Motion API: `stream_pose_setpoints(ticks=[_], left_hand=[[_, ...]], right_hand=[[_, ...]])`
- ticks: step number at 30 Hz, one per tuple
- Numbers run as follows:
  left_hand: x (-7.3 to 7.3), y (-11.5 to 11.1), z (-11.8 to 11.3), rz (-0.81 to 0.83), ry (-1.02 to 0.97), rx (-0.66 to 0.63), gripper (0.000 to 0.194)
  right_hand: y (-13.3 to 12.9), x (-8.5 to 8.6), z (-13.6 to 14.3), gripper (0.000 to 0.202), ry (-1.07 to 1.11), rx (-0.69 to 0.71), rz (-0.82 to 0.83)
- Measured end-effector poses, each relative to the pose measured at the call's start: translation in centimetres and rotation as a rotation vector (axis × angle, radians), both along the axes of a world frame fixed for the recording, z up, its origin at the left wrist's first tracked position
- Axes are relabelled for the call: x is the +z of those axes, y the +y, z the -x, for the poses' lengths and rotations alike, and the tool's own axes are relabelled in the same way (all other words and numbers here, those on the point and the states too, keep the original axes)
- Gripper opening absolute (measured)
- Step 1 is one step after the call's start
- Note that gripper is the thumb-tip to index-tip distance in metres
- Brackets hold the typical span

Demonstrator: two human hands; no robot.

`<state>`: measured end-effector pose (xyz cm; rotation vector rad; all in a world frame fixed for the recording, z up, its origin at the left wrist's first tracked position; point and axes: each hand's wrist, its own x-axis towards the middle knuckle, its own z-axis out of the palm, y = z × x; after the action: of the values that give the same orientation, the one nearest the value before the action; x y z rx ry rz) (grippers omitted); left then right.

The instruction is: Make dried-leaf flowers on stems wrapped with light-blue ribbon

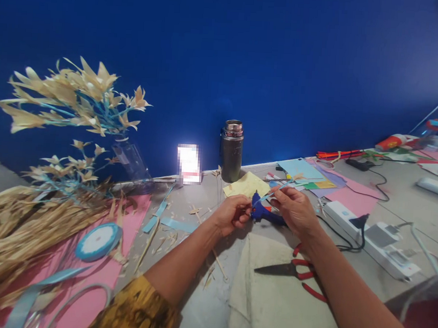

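My left hand (234, 214) is closed, its fingertips pinched beside the nozzle end of a blue glue gun (262, 213); what they hold is too small to make out. To the right, my right hand (293, 207) is closed on a thin blue-wrapped stem (274, 190), which reaches left above the glue gun toward my left fingers. A pale husk flower shows at the stem's right end. Below the hands, scissors (279, 269) with red handles lie on a pale cloth (281, 304), partly behind my right forearm.
A metal flask (231, 155) stands by the blue wall. Left are husk flowers (87, 88) in a clear bottle (133, 159), a blue ribbon roll (98, 241) and dry husks (24, 232). Coloured papers (301, 171) and a power strip (372, 240) lie right.
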<state>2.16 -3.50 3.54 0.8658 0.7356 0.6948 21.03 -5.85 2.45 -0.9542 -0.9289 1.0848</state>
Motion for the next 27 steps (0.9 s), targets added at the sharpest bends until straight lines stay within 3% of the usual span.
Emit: stream_pose_setpoints(ticks=[3, 7, 9, 11, 13, 15, 18, 23, 27], left_hand=[[-0.5, 0.8, 0.1, 0.065, 0.033, 0.122, 0.023], [-0.7, 1.1, 0.1, -0.036, 0.087, 0.379, 0.024], [-0.3, 0.5, 0.0, -0.238, 0.144, 0.530, 0.019], [0.1, -0.6, -0.1, -0.573, 0.253, 0.601, 0.013], [0.5, -1.8, -0.3, -0.876, 0.368, 0.551, 0.017], [0.5, -2.7, -0.7, -1.002, 0.437, 0.454, 0.027], [0.2, -3.2, -1.4, -0.968, 0.473, 0.414, 0.035], [-0.2, -2.6, -2.0, -0.760, 0.345, 0.456, 0.016], [-0.4, -2.0, -2.0, -0.614, 0.251, 0.361, 0.005]], right_hand=[[-0.1, 0.4, 0.1, 0.033, 0.029, 0.009, 0.010], [-0.2, 0.7, 0.1, 0.035, 0.031, 0.024, 0.026], [-0.2, 0.7, 0.1, 0.035, 0.020, 0.023, 0.037], [-0.1, 0.7, 0.1, 0.034, 0.009, 0.022, 0.047], [0.0, 0.5, 0.1, 0.034, 0.002, 0.023, 0.053], [0.0, 0.4, 0.0, 0.032, -0.003, 0.027, 0.055], [0.0, 0.2, 0.0, 0.031, -0.010, 0.045, 0.059], [-0.1, 0.2, 0.1, 0.031, -0.015, 0.078, 0.050], [-0.1, 0.0, 0.0, 0.030, -0.021, 0.089, 0.039]])
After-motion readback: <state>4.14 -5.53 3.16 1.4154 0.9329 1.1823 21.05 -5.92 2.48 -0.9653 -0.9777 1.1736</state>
